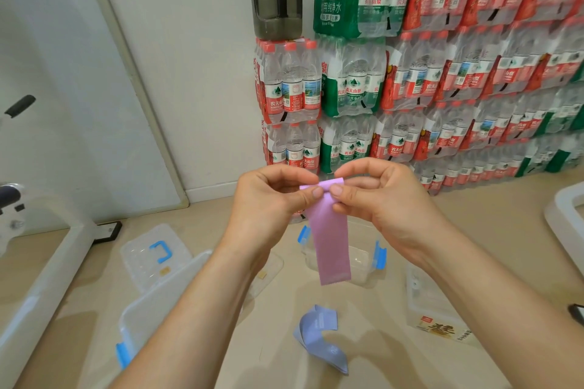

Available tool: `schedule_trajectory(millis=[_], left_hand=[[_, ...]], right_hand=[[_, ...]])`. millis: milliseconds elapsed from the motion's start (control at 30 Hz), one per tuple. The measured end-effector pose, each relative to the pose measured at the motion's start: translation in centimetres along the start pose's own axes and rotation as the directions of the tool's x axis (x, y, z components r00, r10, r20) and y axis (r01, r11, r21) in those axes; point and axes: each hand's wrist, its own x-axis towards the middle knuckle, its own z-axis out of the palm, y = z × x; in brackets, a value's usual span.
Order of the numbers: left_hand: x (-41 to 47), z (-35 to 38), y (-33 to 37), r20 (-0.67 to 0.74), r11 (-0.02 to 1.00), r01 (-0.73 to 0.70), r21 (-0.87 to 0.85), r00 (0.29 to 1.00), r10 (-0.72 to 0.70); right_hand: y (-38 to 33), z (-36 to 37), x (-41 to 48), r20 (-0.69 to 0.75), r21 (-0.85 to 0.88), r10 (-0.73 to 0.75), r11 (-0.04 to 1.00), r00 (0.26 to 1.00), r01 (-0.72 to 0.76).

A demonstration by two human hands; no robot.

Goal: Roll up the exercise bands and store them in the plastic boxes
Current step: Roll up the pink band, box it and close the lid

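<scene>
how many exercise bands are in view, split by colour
pink band: 1, pinched at its top end by the left hand and the right hand
pale blue band: 1, lying loose on the floor
Total: 2

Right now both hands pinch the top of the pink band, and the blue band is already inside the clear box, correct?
Not quite. The head view shows the blue band lying on the floor, outside the clear box. Left hand and right hand do pinch the top of the pink band.
</scene>
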Motion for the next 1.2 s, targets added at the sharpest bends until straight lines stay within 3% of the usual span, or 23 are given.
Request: schedule_trajectory(millis=[400, 600, 1000, 1200], left_hand=[[0.04, -0.18, -0.15, 0.085, 0.995, 0.103, 0.012, 0.991, -0.104], [-0.05, 0.13, -0.03, 0.026, 0.998, 0.051, 0.032, 0.998, -0.052], [-0.16, 0.34, -0.04, 0.008, 1.000, 0.013, 0.027, 1.000, -0.013], [-0.05, 0.23, -0.06, -0.012, 1.000, -0.018, 0.011, 1.000, 0.018]], right_hand=[[-0.10, -0.27, -0.09, -0.035, -0.155, -0.089, 0.984, 0.995, 0.082], [-0.12, -0.30, -0.03, 0.012, -0.092, 0.000, 0.996, 1.000, 0.001], [-0.07, -0.52, 0.08, -0.003, -0.058, 0.000, 0.998, 1.000, 0.000], [0.00, -0.52, -0.04, 0.061, 0.016, 0.105, 0.994, 0.993, -0.106]])
